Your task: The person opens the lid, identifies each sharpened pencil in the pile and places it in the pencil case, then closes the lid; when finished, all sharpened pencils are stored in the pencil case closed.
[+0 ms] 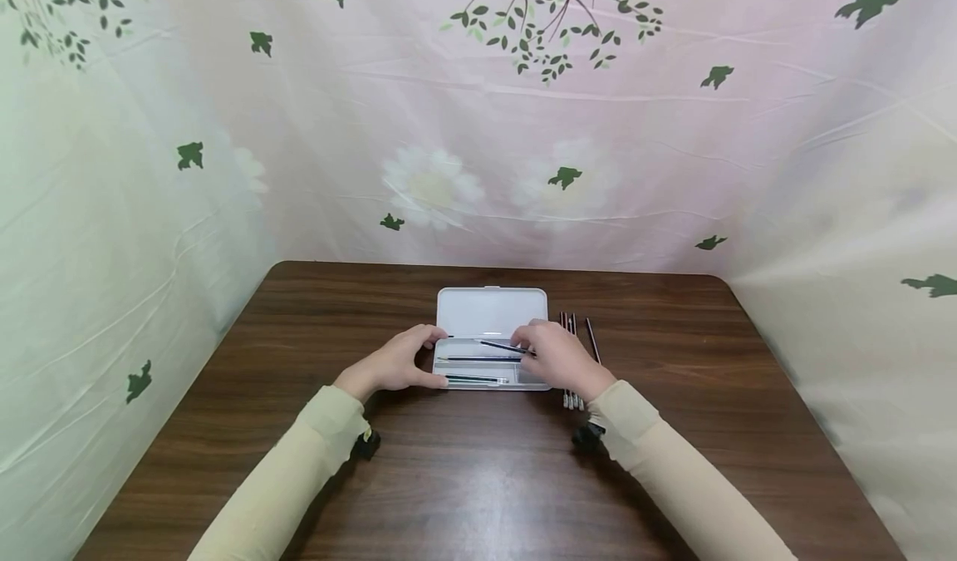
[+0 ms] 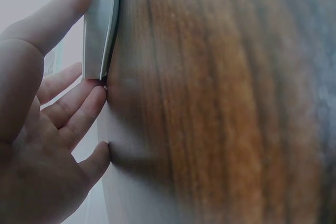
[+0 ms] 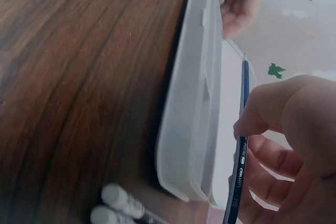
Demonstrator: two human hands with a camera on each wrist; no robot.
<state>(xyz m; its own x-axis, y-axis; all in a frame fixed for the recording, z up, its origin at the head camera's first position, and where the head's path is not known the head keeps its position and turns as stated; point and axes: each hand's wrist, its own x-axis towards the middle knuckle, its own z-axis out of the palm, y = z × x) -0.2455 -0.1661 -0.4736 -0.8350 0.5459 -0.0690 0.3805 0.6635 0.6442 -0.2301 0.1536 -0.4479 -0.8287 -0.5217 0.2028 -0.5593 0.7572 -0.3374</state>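
I see an open white case (image 1: 492, 310) on the counter (image 1: 336, 312), some pencils (image 1: 478, 360) already inside, left hand (image 1: 396, 361) loosely spread against its left end, right hand (image 1: 562, 360) pinching another pencil (image 1: 501, 346); loose pencils (image 1: 592, 339) remain right.

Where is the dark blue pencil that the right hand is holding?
In the head view, the dark blue pencil is below and just right of centre, pinched in the right hand over the open white pencil case.
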